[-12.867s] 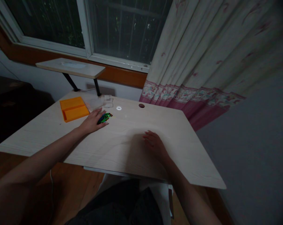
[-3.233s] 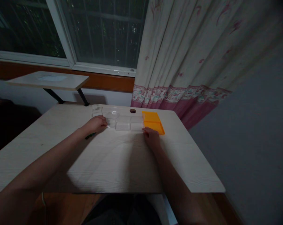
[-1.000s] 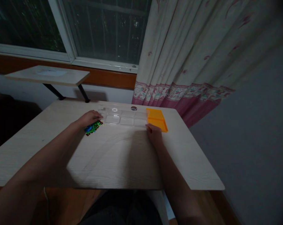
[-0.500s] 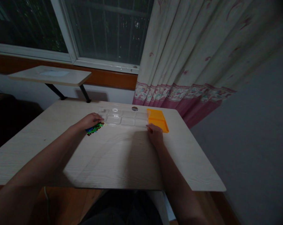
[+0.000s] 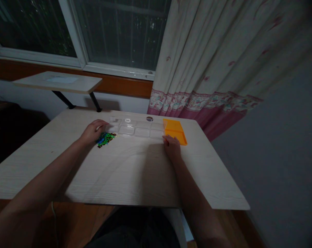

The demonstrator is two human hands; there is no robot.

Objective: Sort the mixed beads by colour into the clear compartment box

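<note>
A clear plastic compartment box (image 5: 141,132) lies on the table, its cells running left to right. My left hand (image 5: 92,132) is at its left end, thumb apart from the outstretched fingers, with nothing visible in it. Just below that hand is a loose pile of small green, blue and brown pieces (image 5: 106,139), partly covered by it. At the front right corner of the box my right hand (image 5: 172,146) has its fingers bent and closed on the edge. An orange tray (image 5: 175,128) with a raised divider lies against the right end, partly behind this hand.
A round dark emblem (image 5: 149,119) marks the tabletop behind the box. At the back left, a small raised shelf (image 5: 60,82) stands on black legs. A window and a patterned curtain (image 5: 197,79) are beyond the table (image 5: 125,172).
My left hand has drawn back slightly left from the box's left end, and its thumb has parted from the fingers. More of the coloured pile shows. My right hand stays at the corner.
</note>
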